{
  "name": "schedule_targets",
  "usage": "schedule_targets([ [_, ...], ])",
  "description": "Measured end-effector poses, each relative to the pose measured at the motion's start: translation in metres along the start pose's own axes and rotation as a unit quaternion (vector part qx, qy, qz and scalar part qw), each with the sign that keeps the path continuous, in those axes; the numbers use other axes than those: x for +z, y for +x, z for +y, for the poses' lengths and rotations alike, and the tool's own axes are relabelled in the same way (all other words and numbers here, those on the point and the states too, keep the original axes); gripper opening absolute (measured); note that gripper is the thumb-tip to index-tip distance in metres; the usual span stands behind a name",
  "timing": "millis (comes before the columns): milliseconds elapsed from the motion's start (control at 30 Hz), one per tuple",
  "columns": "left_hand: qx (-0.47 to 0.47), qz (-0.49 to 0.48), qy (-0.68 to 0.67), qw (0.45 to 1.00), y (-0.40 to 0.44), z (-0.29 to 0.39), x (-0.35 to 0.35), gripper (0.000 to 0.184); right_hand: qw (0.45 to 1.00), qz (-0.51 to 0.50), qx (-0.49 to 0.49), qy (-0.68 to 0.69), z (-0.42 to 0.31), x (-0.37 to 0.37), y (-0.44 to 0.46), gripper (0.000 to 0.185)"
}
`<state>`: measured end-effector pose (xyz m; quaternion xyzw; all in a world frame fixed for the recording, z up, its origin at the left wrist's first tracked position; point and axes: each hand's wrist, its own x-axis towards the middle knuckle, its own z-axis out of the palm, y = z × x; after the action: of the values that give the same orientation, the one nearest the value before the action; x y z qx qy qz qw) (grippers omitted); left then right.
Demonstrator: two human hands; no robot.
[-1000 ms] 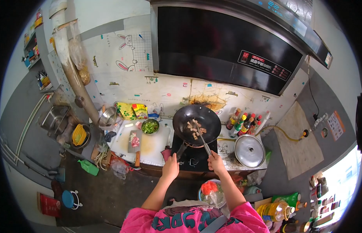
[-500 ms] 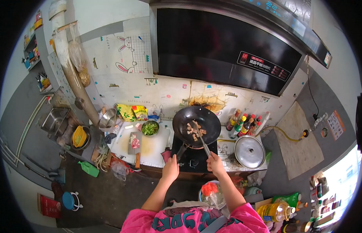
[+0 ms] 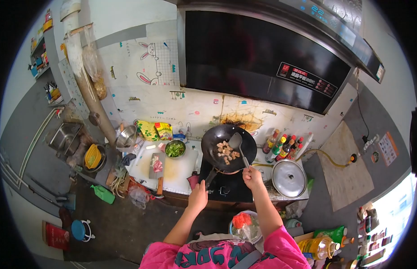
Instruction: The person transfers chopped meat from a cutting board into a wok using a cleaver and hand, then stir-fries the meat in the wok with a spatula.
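A black wok [image 3: 213,134] sits on the gas stove [image 3: 226,190], with browned pieces of meat [image 3: 227,153] gathered near its middle. My left hand [image 3: 198,197] is closed around the wok's handle. In my right hand [image 3: 253,177] is the handle of a spatula [image 3: 236,141], its broad head over the right side of the wok beside the meat. Left of the stove, a metal bowl of chopped greens [image 3: 175,149] stands by a white cutting board [image 3: 178,172]. A cleaver [image 3: 156,158] lies on that board with chopped pale and reddish bits on its blade.
Several sauce bottles [image 3: 282,147] stand right of the wok, behind a lidded pot [image 3: 289,176]. A range hood [image 3: 257,54] hangs above. A bin with a red bag [image 3: 242,219] stands on the floor close to me. Oil bottles [image 3: 317,247] are at lower right.
The spatula head has lifted off the meat and moved right and up, showing its broad face. My right hand has risen slightly. The left hand stays on the wok handle.
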<state>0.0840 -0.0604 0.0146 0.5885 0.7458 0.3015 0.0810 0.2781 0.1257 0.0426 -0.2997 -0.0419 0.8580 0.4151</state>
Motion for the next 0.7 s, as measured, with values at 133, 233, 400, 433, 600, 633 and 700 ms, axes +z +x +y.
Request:
schedule_targets([
  [133,0.003,-0.001,-0.003,1.000,0.001,-0.001,0.001,0.048,0.999,-0.010,0.002,-0.035,0.001,0.008,-0.014,0.014],
  [233,0.002,-0.004,-0.005,1.000,0.001,0.001,-0.002,0.049,0.994,-0.023,-0.018,-0.104,0.004,0.008,-0.017,0.015],
  [400,0.001,-0.006,-0.002,1.000,0.001,-0.001,0.000,0.048,0.981,-0.016,-0.070,-0.179,0.013,0.014,-0.024,0.015],
  [433,0.001,-0.004,-0.002,1.000,0.001,-0.001,0.000,0.048,0.977,-0.018,-0.080,-0.196,0.013,0.013,-0.024,0.014],
  [600,0.005,-0.003,0.004,1.000,0.000,-0.002,0.002,0.049,0.982,0.017,-0.073,-0.172,0.009,0.013,-0.016,0.012],
  [633,0.005,-0.003,0.004,1.000,0.000,-0.002,0.002,0.049,0.985,0.018,-0.066,-0.160,0.007,0.010,-0.012,0.013],
  [700,0.004,-0.003,0.004,1.000,0.000,-0.002,0.002,0.049,0.993,0.018,-0.041,-0.107,0.002,0.003,-0.002,0.015],
])
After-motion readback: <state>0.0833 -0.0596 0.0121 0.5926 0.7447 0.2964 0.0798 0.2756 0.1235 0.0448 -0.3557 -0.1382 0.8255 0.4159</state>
